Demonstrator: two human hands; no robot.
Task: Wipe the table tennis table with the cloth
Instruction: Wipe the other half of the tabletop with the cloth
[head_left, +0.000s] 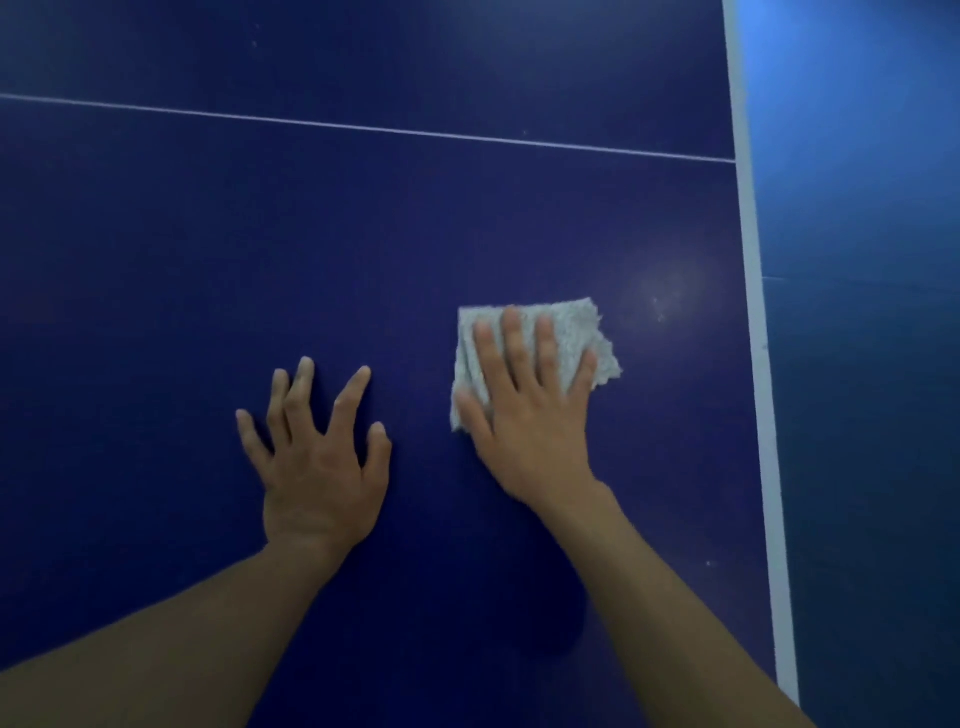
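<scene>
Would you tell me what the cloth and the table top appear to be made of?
Cloth: seemingly soft, fuzzy grey textile, perhaps microfibre, with frayed edges. Table top: hard, smooth painted board, probably, judging by its soft sheen and crisp white lines.

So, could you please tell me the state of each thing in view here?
cloth: folded, lying flat on the table, pressed under the right hand.
right hand: palm down, fingers straight on the cloth.
left hand: fingers spread, resting on the bare table, holding nothing.
table: dark blue, with a pale smudge just right of the cloth.
</scene>
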